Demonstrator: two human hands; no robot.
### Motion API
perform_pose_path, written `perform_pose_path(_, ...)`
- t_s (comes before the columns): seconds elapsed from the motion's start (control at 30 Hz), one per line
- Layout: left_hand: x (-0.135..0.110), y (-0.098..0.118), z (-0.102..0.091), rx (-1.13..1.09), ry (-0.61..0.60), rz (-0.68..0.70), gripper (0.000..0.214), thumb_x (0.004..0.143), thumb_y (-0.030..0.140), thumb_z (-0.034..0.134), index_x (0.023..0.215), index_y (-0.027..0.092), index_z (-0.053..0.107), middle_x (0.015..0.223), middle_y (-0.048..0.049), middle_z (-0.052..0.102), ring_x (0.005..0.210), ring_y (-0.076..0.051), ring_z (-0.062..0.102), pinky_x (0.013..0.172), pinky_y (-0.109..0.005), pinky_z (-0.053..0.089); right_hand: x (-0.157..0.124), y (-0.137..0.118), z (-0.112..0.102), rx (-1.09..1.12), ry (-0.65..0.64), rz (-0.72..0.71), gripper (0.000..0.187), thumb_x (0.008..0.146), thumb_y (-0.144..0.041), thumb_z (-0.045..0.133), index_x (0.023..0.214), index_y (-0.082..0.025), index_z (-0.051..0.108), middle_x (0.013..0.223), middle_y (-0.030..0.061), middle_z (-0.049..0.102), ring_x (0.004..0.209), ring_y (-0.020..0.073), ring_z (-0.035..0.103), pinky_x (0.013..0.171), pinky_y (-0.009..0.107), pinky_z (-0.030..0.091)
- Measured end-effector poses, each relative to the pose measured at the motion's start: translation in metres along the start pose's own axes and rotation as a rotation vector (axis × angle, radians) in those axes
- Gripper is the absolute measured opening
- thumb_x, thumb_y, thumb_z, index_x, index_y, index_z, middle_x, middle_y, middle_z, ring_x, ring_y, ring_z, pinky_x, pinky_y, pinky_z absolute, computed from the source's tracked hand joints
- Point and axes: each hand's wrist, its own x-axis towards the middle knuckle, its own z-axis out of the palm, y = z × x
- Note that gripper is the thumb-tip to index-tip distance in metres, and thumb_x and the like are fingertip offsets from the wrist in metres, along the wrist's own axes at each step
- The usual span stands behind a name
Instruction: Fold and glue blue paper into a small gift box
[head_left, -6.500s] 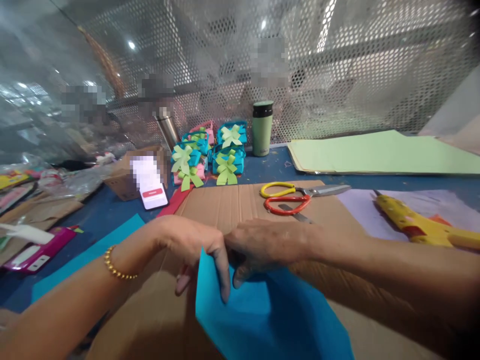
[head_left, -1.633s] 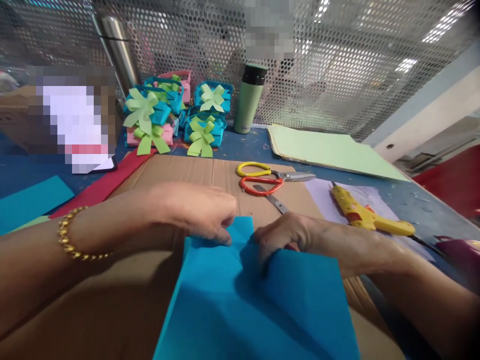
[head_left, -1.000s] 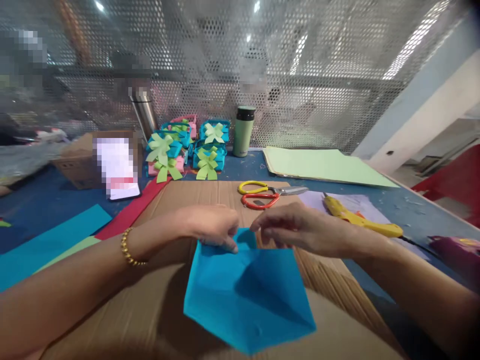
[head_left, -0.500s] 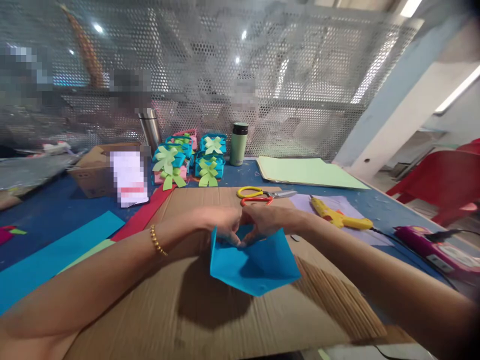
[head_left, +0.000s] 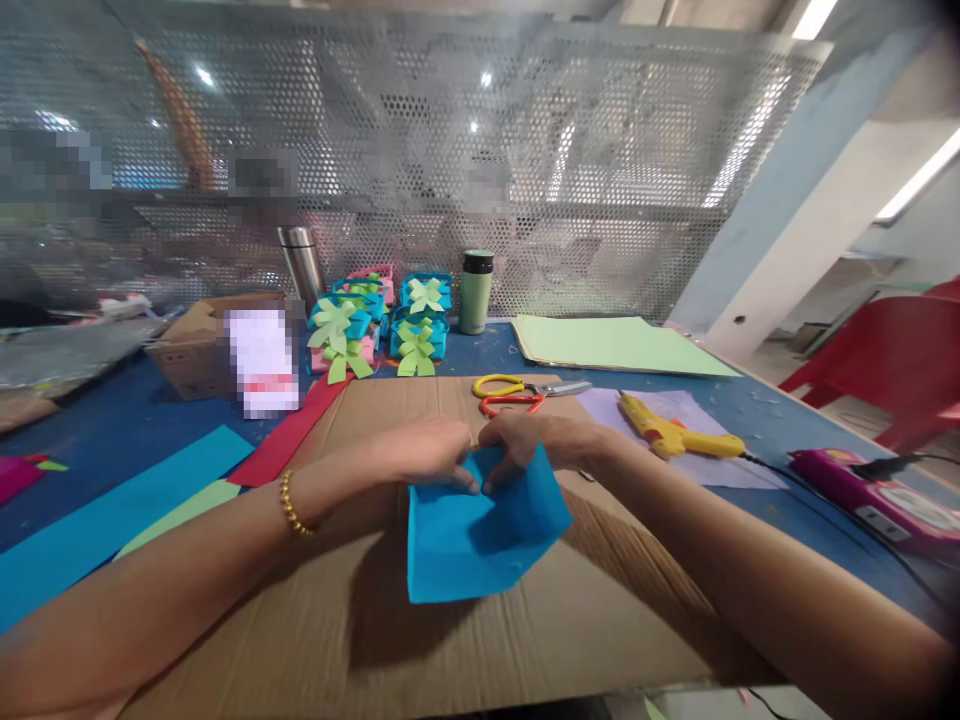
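Note:
Both hands grip the far edge of a folded sheet of blue paper [head_left: 465,550], its sides bent up into a shallow open shape above the cardboard. My left hand [head_left: 437,455] pinches the edge on the left, thumb on the inner face. Close beside it, my right hand [head_left: 525,445] pinches the same edge, its thumb also inside the fold. The remaining fingers of both hands are mostly hidden behind the paper. Just beyond the hands lie scissors [head_left: 513,404] with one yellow and one red handle.
A cardboard sheet [head_left: 300,620] covers the blue table. To the right are a yellow glue gun [head_left: 675,438], a purple power strip [head_left: 874,495] and pale green paper [head_left: 622,343]. Small bow-trimmed baskets [head_left: 417,345] and a green bottle [head_left: 476,292] stand behind; blue strips [head_left: 142,520] lie left.
The blue paper has shifted slightly left and turned, its front edge now nearly level. Both hands keep their hold, and the left has moved a little left.

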Motion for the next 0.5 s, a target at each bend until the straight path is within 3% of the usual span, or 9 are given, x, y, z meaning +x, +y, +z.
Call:
perform_pose_path(0.2, 0.0055, -0.0087, 0.0028, -0.144, -0.104, 0.056, 0.036, 0.084, 0.042, 0.056, 0.057, 0.019, 0.049, 0.050, 0.0038, 0.042, 0.046, -0.011, 0.039, 0.047, -0.026, 0.023, -0.0050, -0.0003, 0.0022, 0.021, 0.030, -0.013, 0.028, 0.069, -0.039, 0.075, 0.085, -0.017, 0.069, 0.074, 0.0016, 0.068, 0.063, 0.0145, 0.060, 0.049, 0.020, 0.039)
perform_pose_path(0.37, 0.0027, -0.0084, 0.0013, -0.201, -0.099, 0.088, 0.032, 0.081, 0.032, 0.056, 0.055, 0.019, 0.042, 0.051, 0.0048, 0.038, 0.047, -0.010, 0.034, 0.048, -0.028, 0.020, -0.0055, -0.0012, 0.0030, 0.028, 0.032, -0.021, 0.028, 0.068, -0.033, 0.074, 0.090, -0.017, 0.068, 0.074, 0.0008, 0.065, 0.063, 0.0143, 0.058, 0.048, 0.020, 0.037)
perform_pose_path(0.5, 0.0016, -0.0053, -0.0002, -0.229, -0.109, 0.121, 0.028, 0.078, 0.024, 0.056, 0.054, 0.019, 0.042, 0.052, 0.0054, 0.037, 0.048, -0.009, 0.033, 0.049, -0.029, 0.019, -0.0061, -0.0004, 0.0027, 0.032, 0.027, -0.048, 0.027, 0.070, -0.038, 0.073, 0.086, -0.017, 0.067, 0.070, -0.0009, 0.062, 0.061, 0.0128, 0.055, 0.047, 0.020, 0.033)
